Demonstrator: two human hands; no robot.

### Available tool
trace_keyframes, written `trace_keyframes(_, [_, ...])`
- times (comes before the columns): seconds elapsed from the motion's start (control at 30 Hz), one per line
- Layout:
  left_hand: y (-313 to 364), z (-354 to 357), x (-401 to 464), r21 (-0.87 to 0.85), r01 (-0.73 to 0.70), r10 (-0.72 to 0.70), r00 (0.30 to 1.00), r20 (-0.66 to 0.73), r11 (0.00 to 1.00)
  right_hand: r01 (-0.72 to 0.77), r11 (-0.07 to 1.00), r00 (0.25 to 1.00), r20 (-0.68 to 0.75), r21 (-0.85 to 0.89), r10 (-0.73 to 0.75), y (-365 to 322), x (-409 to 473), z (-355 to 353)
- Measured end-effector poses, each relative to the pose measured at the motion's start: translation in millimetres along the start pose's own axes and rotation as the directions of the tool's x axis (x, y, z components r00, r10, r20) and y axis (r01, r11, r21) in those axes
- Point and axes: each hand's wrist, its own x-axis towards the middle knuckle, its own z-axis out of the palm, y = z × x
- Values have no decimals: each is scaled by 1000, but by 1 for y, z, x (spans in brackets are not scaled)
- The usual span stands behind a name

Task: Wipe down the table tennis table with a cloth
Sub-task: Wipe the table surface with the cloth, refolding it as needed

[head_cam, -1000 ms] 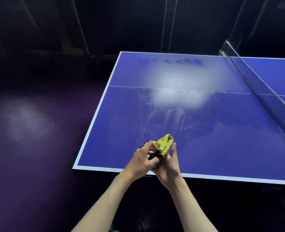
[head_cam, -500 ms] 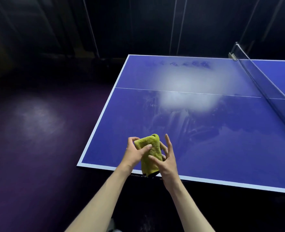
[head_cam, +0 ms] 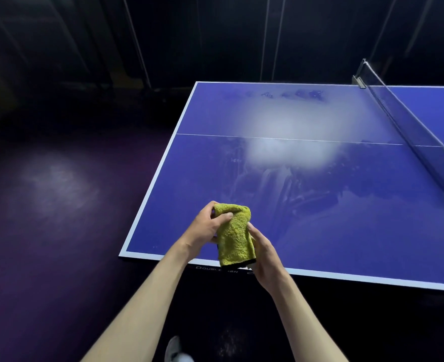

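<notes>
**Fingers of both hands fold the cloth above the near edge**

Fingers (head_cam: pixel 225 218) of the left hand (head_cam: pixel 205 227) curl over the top of the yellow cloth (head_cam: pixel 235 237), thumb pressed into the terry, while the right hand (head_cam: pixel 264 250) cups its right side and lower corner from behind. Both hands are clamped on it. The cloth hangs as a folded pad in the lower middle of the frame, long axis running near vertical, black hem at the bottom, held in the air over the near edge of the tabletop (head_cam: pixel 346 231) rather than lying on it.

The relation that matters, as I judge it: the blue surface lies ahead of and above the hands in the frame, so the pad must tip flat and go forward. The left hand grips the upper end and sits nearer the tabletop's corner at left; either hand could carry it.

Streaks and a pale glare patch mark the surface toward the centre line. The net (head_cam: pixel 408 126) crosses at upper right. Dark floor (head_cam: pixel 54 194) fills the left, dark walls the top.
</notes>
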Motion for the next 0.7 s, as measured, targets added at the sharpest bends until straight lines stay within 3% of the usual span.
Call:
trace_keyframes(0.1, [4, -2, 1, 16, 38, -39, 999, 17, 999, 35, 999, 998, 53, -22, -33, 1, 0, 0])
trace_keyframes(0.2, [5, -2, 4, 49, 57, -54, 997, -50, 997, 66, 994, 997, -24, -92, -68, -1, 1, 3])
trace_keyframes(0.3, [6, -6, 7, -35, 83, -85, 993, -82, 996, 70, 986, 996, -36, -151, -76, 0, 0, 1])
trace_keyframes(0.43, [6, -6, 3, -162, 132, -136, 991, -17, 978, 130, 965, 981, -109, -229, -158, -5, -2, 0])
trace_keyframes(0.6, [4, -5, 2, -224, 158, -154, 987, 35, 962, 104, 979, 992, -52, -178, -115, -7, 2, 0])
trace_keyframes(0.7, [5, -2, -1, -150, 170, -156, 982, 102, 974, 57, 995, 998, 9, -87, -56, -5, 5, -2])
